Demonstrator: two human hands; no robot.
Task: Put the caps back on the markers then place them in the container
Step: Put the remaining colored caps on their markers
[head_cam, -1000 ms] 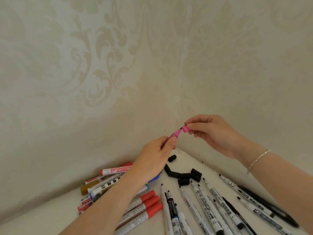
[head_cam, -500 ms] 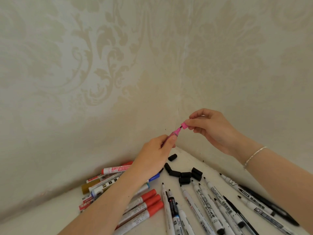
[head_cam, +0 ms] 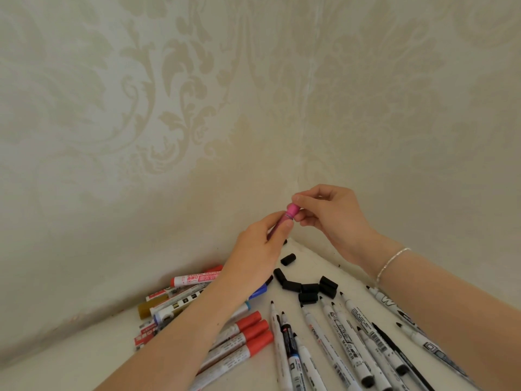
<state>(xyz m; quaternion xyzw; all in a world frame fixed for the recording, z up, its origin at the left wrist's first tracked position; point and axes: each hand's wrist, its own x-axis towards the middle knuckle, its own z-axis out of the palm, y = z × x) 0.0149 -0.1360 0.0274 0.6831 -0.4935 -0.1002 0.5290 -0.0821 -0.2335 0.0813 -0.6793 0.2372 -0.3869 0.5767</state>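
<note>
My left hand [head_cam: 260, 246] grips the barrel of a pink marker [head_cam: 277, 225], held up in the air above the table corner. My right hand [head_cam: 331, 214] pinches the pink cap [head_cam: 291, 211], which sits over the marker's tip. Most of the marker's barrel is hidden inside my left fist. Several uncapped black-tipped markers [head_cam: 338, 337] lie side by side on the white table below. A cluster of loose black caps [head_cam: 307, 287] lies in the corner behind them. No container shows in the head view.
Red-capped markers [head_cam: 248, 334] lie under my left forearm, and a pile of mixed markers [head_cam: 174, 303] sits along the left wall. Patterned beige walls meet in a corner just behind my hands. The white table [head_cam: 84, 359] stretches to the lower left.
The pink cap was apart from the marker tip; my right hand has brought it onto the tip. Both hands have come closer together.
</note>
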